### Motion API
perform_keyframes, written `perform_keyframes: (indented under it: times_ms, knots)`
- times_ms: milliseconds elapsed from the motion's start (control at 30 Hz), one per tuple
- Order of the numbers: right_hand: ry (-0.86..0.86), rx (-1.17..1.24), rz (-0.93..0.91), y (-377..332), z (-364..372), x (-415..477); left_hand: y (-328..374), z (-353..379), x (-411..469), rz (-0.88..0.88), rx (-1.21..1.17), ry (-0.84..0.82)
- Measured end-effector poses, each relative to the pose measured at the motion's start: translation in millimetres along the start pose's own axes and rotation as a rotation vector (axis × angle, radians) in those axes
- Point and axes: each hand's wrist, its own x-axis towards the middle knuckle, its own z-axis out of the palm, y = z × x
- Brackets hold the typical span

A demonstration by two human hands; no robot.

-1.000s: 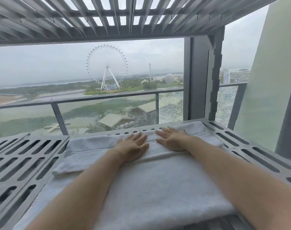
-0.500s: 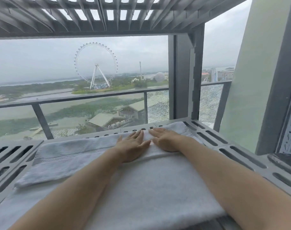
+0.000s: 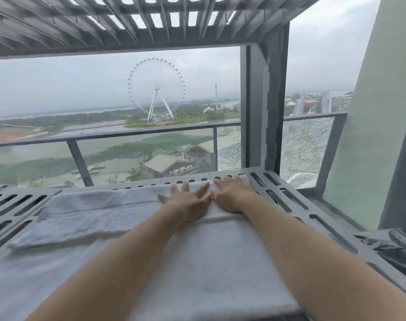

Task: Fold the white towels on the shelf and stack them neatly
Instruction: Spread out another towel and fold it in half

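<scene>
A white towel (image 3: pixel 100 218) lies spread across the grey slotted shelf (image 3: pixel 287 200), its far part folded over into a long band. My left hand (image 3: pixel 188 205) rests flat on that band, fingers spread. Just to its right, my right hand (image 3: pixel 234 193) presses palm-down on the towel's far right corner. Both hands hold nothing and nearly touch at the thumbs. The near part of the towel (image 3: pixel 209 269) runs under my forearms to the shelf's front edge.
An upper slatted shelf (image 3: pixel 151 22) hangs overhead. A grey post (image 3: pixel 266 107) rises at the shelf's back right corner. Behind it runs a glass balcony railing (image 3: pixel 127 135). A crumpled dark plastic sheet (image 3: pixel 392 249) lies to the right, below the shelf edge.
Both hands have slid farther along the folded band toward the back right corner, and the fingers of the left hand have spread wider. The view has swung left.
</scene>
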Motion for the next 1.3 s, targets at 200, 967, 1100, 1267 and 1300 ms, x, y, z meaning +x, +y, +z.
perform_keyframes:
  times_ms: [200, 967, 1100, 1267, 1300]
  knots:
    - [-0.013, 0.02, -0.022, -1, -4, -9, -14, -5, -1, 0.082, -0.234, 0.086]
    - [-0.152, 0.014, -0.211, -219, 28, 5, -244, -28, -53, -0.05, -0.012, 0.014]
    - [-0.145, 0.009, -0.14, -217, 30, 7, -246, -26, -49, -0.037, 0.024, 0.022]
    - [-0.036, 0.084, -0.169, -217, 27, 0, -247, -23, -50, 0.076, -0.047, 0.16]
    - [0.042, 0.162, -0.196, -217, 25, -5, -246, -23, -53, 0.182, -0.101, 0.229]
